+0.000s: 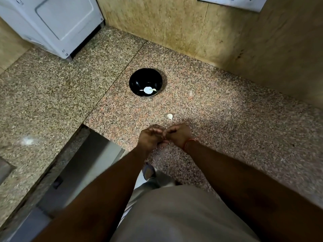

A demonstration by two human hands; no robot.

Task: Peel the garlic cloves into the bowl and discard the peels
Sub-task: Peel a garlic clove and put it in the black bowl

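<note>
A black bowl point(138, 79) stands on the speckled granite counter point(227, 119), with white garlic pieces point(148, 90) lying in its bottom. One white garlic clove point(169, 116) lies loose on the counter, just beyond my hands. My left hand point(151, 139) and my right hand point(178, 135) are pressed together near the counter's front edge, fingers curled in toward each other. Whatever sits between the fingertips is hidden, so I cannot see a clove there. An orange thread circles my right wrist.
A white appliance point(52, 23) stands at the back left corner. A yellowish tiled wall point(174, 28) rises behind the counter and along the right. A cut-out in the counter drops to a lower grey area point(83, 163) at my left.
</note>
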